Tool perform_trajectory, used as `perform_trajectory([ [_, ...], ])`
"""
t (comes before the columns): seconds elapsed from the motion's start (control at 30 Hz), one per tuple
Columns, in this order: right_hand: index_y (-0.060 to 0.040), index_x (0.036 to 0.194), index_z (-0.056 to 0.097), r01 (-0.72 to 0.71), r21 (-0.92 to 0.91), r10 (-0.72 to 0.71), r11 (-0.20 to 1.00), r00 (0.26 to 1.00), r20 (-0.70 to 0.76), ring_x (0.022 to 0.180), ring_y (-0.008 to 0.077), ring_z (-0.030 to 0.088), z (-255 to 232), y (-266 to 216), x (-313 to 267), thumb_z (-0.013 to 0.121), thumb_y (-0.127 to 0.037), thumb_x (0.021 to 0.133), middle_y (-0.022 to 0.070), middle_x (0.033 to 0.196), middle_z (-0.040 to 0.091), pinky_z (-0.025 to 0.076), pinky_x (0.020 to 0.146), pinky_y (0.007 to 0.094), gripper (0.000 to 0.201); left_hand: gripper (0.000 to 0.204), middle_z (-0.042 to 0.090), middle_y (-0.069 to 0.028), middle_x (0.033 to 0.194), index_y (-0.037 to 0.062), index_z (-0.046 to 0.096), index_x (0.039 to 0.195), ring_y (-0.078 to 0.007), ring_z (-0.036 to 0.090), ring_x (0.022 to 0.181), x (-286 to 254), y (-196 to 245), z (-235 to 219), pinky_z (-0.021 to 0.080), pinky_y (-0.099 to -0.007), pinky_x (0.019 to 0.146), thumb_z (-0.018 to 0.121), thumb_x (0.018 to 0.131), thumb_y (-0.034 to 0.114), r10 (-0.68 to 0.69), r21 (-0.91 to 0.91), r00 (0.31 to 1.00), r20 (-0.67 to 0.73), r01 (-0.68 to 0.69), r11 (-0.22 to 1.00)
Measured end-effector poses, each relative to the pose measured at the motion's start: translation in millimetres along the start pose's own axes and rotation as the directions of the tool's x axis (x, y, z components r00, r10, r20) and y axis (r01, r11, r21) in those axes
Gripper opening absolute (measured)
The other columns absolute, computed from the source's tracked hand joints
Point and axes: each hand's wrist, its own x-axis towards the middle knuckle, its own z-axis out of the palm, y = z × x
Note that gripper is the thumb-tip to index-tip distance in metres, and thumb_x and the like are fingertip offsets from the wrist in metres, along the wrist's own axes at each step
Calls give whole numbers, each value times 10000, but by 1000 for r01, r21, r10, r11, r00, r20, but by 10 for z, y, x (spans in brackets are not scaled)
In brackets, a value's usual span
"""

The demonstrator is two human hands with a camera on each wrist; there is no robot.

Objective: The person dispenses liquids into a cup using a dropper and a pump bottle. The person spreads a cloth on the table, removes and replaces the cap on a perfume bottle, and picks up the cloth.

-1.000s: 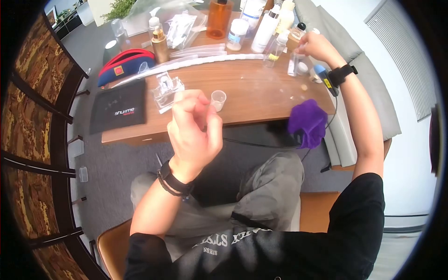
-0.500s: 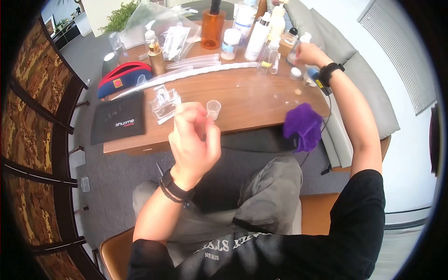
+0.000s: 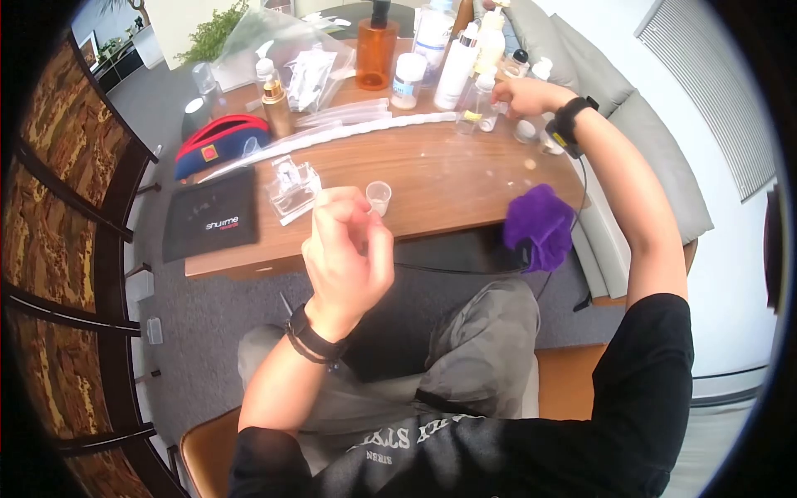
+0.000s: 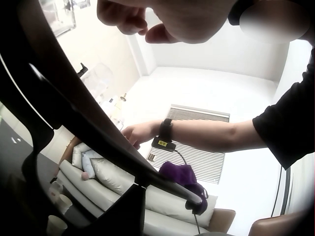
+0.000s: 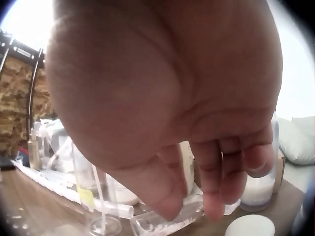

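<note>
My left hand [image 3: 349, 253] is raised before the table's front edge, fingers curled toward the thumb; nothing shows in its grasp in the left wrist view. Just beyond it a small clear cup [image 3: 378, 196] stands on the table. At the back right my right hand [image 3: 531, 95] reaches down among the bottles. In the right wrist view its thumb and index finger pinch at a small clear bottle [image 5: 167, 222], partly hidden by the thumb; the other fingers [image 5: 214, 196] hang bent. Beside it stands a clear bottle with a yellow label [image 5: 86, 197]. A white lid [image 5: 250, 227] lies near.
On the table [image 3: 432, 187] are a black pouch [image 3: 212, 214], a red and blue case [image 3: 220, 148], a clear stand [image 3: 292, 189], a long white strip [image 3: 332, 133] and an orange bottle [image 3: 375, 54]. A purple cloth [image 3: 538, 228] hangs at the front right edge; a cable trails from the right wrist.
My right hand has moved left, from the clear bottle at the back right to the small bottle beside the yellow-labelled one, which also stands further left. My left hand keeps its pose.
</note>
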Motion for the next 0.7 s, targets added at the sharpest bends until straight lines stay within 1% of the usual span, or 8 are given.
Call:
perform_trajectory([
  [0.07, -45, 1357, 635, -25, -155, 31, 988, 999, 36, 1111, 304, 685, -40, -112, 20, 628, -22, 798, 181, 1246, 709, 513, 959, 384, 560, 317, 581, -103, 1042, 33, 439, 1058, -26, 412, 570, -2, -2, -7, 360, -194, 509, 614, 871, -154, 12, -16, 1000, -1, -12, 1000],
  [0.2, -103, 1376, 670, 41, -194, -24, 980, 996, 87, 1129, 293, 669, 25, -79, 183, 575, 66, 725, 178, 1243, 721, 524, 973, 399, 680, 310, 583, -104, 1040, 34, 440, 1056, -24, 410, 571, 8, 2, -30, 356, -193, 507, 612, 874, -150, 6, -3, 1000, -8, -6, 1000],
  [0.3, -74, 1295, 722, 134, -180, -105, 974, 981, 161, 998, 283, 694, 90, 2, 271, 466, 63, 700, 183, 1146, 751, 560, 856, 402, 663, 303, 584, -101, 1038, 35, 441, 1053, -22, 410, 575, 22, 2, -39, 353, -192, 506, 613, 879, -143, -1, -6, 1000, -12, 0, 1000],
  [0.37, -77, 1284, 730, 84, -97, -69, 992, 987, 146, 973, 273, 696, 97, 63, 305, 449, 49, 712, 173, 1128, 754, 558, 823, 397, 650, 279, 636, -149, 986, 33, 480, 1013, -197, 580, 532, 27, 6, -41, 471, -296, 486, 657, 844, -100, -15, 11, 999, -39, 15, 1000],
  [0.4, -81, 1273, 738, 32, -11, -30, 999, 990, 138, 948, 263, 698, 113, 79, 308, 433, 36, 724, 163, 1111, 758, 555, 790, 392, 639, 279, 636, -149, 986, 33, 480, 1013, -197, 580, 532, 20, 5, -43, 471, -296, 486, 657, 844, -100, -18, 10, 999, -37, 18, 1000],
  [0.47, -89, 1263, 746, -11, 4, 10, 1000, 994, 110, 929, 247, 694, -7, 20, 173, 425, 30, 732, 152, 1106, 758, 547, 777, 374, 632, 295, 587, -100, 1048, 38, 442, 1055, -22, 423, 592, 14, -10, -44, 368, -188, 515, 615, 887, -133, 11, 6, 1000, -11, -11, 1000],
  [0.63, -116, 1271, 753, -97, 117, 94, 988, 995, 35, 857, 157, 611, -390, -20, -366, 466, 58, 672, 45, 1032, 718, 488, 726, 301, 686, 293, 587, -98, 1054, 36, 443, 1057, -22, 438, 612, 11, -13, -63, 377, -184, 523, 615, 890, -131, -8, -14, 1000, -7, 8, 1000],
  [0.7, -153, 1337, 728, 153, 211, -132, 965, 985, -111, 786, 128, 542, -430, 262, -523, 453, 62, 677, 24, 1016, 709, 457, 690, 298, 747, 292, 588, -99, 1061, 36, 445, 1057, -21, 446, 620, 16, -14, -59, 380, -181, 527, 616, 891, -133, -2, -24, 1000, -3, 2, 1000],
])
